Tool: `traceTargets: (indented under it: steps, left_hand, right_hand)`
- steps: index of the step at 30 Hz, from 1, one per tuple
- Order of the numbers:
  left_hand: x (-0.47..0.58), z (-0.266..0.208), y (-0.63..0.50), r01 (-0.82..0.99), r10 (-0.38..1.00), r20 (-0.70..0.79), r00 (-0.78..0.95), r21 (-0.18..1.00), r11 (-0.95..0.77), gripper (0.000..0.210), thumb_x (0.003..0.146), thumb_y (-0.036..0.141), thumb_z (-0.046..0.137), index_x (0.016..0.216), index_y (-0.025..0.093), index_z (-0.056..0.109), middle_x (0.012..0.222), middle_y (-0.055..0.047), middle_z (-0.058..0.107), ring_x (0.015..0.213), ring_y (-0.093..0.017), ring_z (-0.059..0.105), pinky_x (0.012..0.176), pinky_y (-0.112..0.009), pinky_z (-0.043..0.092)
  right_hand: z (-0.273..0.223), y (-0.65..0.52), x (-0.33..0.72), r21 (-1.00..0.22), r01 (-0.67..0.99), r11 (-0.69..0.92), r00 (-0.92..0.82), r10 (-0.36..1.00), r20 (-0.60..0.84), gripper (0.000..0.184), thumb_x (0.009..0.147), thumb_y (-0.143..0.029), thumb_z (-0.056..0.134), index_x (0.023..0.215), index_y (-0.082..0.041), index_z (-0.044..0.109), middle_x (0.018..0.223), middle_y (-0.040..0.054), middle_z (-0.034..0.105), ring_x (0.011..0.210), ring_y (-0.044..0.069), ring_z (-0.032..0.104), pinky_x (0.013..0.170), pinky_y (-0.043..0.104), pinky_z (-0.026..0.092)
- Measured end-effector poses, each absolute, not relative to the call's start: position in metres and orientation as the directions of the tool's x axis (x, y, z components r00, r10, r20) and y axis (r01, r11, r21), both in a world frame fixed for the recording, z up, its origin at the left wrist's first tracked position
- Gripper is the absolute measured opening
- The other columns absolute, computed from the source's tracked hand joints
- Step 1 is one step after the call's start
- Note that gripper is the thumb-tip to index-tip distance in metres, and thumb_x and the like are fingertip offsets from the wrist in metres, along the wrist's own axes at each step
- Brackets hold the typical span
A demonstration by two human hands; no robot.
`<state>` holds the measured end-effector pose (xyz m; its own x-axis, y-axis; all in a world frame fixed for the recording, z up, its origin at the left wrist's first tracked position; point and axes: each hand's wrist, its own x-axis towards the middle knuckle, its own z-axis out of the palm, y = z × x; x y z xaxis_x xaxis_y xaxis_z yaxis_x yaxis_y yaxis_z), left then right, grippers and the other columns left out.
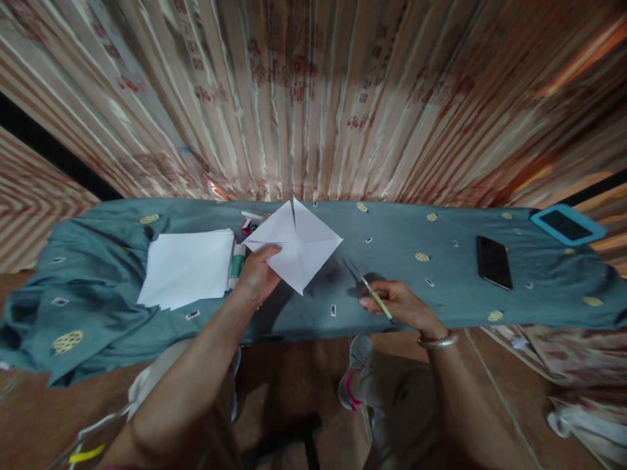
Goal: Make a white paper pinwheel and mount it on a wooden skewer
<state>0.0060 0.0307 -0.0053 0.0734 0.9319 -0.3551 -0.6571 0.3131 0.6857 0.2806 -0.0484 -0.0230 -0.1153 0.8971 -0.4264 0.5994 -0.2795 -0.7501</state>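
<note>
My left hand (262,274) pinches the lower left side of a white square paper (306,245), held cornerwise above the cloth. Crease lines cross the sheet; narrow slits run inward from its top and left corners. To the right and lower, my right hand (396,303) is closed around a slim craft-knife-like tool (377,299) with a pale green handle and a silvery end. Its blurred tip points up and left, apart from the paper. Just left of my left hand lies a green-and-white tube (238,263), partly hidden, that looks like a glue stick.
A stack of white paper (189,267) lies on the left of the cloth-covered table (392,235). A small red case (249,225) sits behind the folded sheet. Rightward are a black phone (494,262) and a blue-framed tablet (568,224). A pleated curtain (313,98) hangs behind.
</note>
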Motion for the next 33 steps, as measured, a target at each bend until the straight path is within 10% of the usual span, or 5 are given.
traceTargets:
  steps: [3,7,22,27,33]
  left_hand:
    - [0.013,-0.012,0.028,-0.65,0.921,-0.372,0.113,0.674,0.351,0.027,0.066,0.008,0.062,0.092,0.013,0.065,0.074,-0.001,0.071,0.07,-0.017,0.066,0.074,-0.03,0.054]
    - [0.031,-0.027,0.019,-0.578,0.857,-0.447,0.255,0.64,0.506,0.015,0.071,0.014,0.063,0.086,0.011,0.066,0.077,-0.006,0.073,0.074,-0.02,0.068,0.075,-0.031,0.053]
    - [0.033,-0.037,0.011,-0.462,0.939,-0.286,0.192,0.817,0.344,0.072,0.068,0.034,0.079,0.132,0.016,0.052,0.121,-0.013,0.068,0.119,-0.029,0.06,0.106,-0.044,0.041]
    - [0.011,-0.039,0.015,0.068,0.997,0.037,0.062,0.997,-0.041,0.065,0.08,0.03,0.068,0.141,0.023,0.046,0.152,-0.012,0.044,0.142,-0.03,0.036,0.117,-0.048,0.025]
    - [0.01,-0.051,-0.007,0.513,0.815,0.155,0.559,0.708,-0.486,0.043,0.085,0.018,0.054,0.127,0.022,0.06,0.143,-0.013,0.054,0.142,-0.03,0.036,0.118,-0.057,0.017]
  right_hand:
    - [-0.027,-0.039,0.297,-0.403,0.862,-0.306,0.277,0.952,-0.129,0.048,0.077,-0.049,0.071,0.11,-0.015,0.065,0.087,0.0108,0.075,0.085,0.028,0.072,0.067,0.031,0.05]
    - [-0.032,-0.029,0.299,-0.206,0.91,-0.36,0.366,0.93,-0.007,0.055,0.081,-0.045,0.069,0.124,-0.012,0.057,0.096,0.016,0.075,0.092,0.032,0.072,0.07,0.032,0.049]
    - [-0.04,-0.007,0.297,-0.124,0.941,-0.314,0.329,0.935,0.13,0.048,0.088,-0.031,0.057,0.128,-0.005,0.053,0.096,0.0248,0.073,0.087,0.036,0.07,0.074,0.041,0.048]
    - [-0.038,-0.006,0.297,-0.128,0.952,-0.277,0.299,0.931,0.209,0.037,0.091,-0.026,0.049,0.12,-0.006,0.061,0.099,0.0243,0.072,0.092,0.035,0.069,0.08,0.042,0.049]
    - [-0.052,0.001,0.262,-0.287,0.949,0.132,-0.02,0.931,0.363,0.036,0.095,-0.025,0.039,0.115,-0.01,0.065,0.116,0.0184,0.07,0.11,0.03,0.063,0.099,0.043,0.046]
